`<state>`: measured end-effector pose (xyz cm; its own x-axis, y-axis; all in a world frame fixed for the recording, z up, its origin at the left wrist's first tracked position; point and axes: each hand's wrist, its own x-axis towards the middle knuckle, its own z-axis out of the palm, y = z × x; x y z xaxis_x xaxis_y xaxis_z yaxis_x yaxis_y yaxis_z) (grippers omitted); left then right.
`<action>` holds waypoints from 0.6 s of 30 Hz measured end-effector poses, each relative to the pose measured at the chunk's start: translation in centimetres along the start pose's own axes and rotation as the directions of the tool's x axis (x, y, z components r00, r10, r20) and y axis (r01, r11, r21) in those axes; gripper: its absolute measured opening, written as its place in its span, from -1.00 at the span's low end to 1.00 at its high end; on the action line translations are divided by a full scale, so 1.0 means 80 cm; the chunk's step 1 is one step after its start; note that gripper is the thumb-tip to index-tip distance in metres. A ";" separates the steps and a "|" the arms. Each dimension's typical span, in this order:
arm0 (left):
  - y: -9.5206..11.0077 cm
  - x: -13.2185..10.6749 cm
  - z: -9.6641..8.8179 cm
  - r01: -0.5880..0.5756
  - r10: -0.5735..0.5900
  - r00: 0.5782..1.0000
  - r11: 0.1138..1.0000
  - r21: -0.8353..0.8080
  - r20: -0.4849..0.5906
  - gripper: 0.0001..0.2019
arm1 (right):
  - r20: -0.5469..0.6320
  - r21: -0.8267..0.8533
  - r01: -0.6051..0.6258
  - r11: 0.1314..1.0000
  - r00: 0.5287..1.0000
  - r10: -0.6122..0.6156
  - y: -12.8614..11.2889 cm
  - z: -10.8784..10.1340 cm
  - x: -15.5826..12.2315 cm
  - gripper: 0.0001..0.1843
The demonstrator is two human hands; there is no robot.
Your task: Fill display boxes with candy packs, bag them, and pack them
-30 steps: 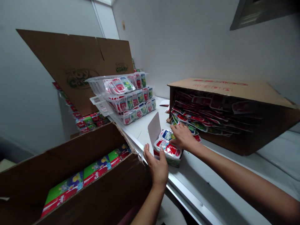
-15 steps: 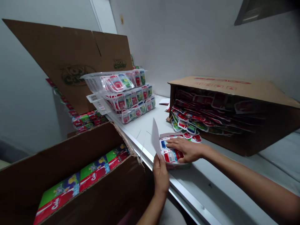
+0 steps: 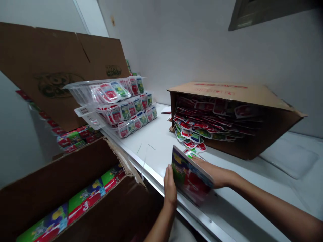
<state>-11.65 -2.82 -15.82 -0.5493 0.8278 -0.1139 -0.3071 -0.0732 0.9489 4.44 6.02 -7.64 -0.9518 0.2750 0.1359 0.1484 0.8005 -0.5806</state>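
A small printed candy box (image 3: 190,178), green, blue and red, is tipped up between my hands with its printed side toward me. The fingers of my left hand (image 3: 170,188) are close together along its left edge. My right hand (image 3: 217,173) is behind the box at its right side, fingers mostly hidden by the printed panel. Behind the panel's top edge a few candy packets (image 3: 193,154) peek out. Just beyond lie loose red and green packets (image 3: 199,147), spilling from a large carton (image 3: 232,91) that rests on its side, filled with more.
Clear plastic trays (image 3: 137,125) of packets are stacked on the white table (image 3: 161,134). At lower left, an open brown carton (image 3: 101,215) holds printed candy boxes (image 3: 83,198). Another carton's raised flap (image 3: 60,57) stands behind, with more boxes (image 3: 75,139) stacked below.
The candy box, earlier lying open with my right hand flat on the packets inside, is now tipped up, its printed side facing me. My right hand has moved behind it. The view has shifted right.
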 end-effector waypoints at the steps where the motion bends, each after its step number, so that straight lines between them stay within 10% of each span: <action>1: -0.007 -0.014 0.000 0.030 -0.029 0.999 0.999 0.027 -0.017 -0.47 | -0.020 0.008 -0.007 1.000 1.000 0.007 -0.001 0.004 -0.007 -0.71; 9: -0.004 -0.055 0.012 0.021 -0.037 0.969 0.997 0.072 0.243 -0.50 | 0.017 -0.044 0.007 0.999 1.000 -0.006 0.006 0.035 -0.031 -0.64; 13: 0.013 -0.037 0.009 0.085 -0.104 0.968 0.992 0.093 0.229 -0.50 | -0.238 0.091 -0.058 0.994 0.968 0.078 0.022 0.007 -0.021 -0.74; 16: 0.042 -0.025 0.005 -0.122 0.058 0.965 0.963 0.242 0.255 -0.57 | -0.417 0.055 -0.249 0.967 0.874 0.248 0.051 -0.009 -0.005 -0.72; 18: 0.067 -0.016 0.007 -0.364 0.191 0.861 0.878 0.309 0.472 -0.63 | -0.374 0.005 -0.290 0.957 0.887 0.271 0.068 -0.009 0.009 -0.73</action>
<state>-12.14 -3.97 -10.41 -0.1642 0.9611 0.2220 0.1707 -0.1940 0.9660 4.79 10.98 -10.14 -0.7032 0.6603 0.2636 0.4170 0.6833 -0.5993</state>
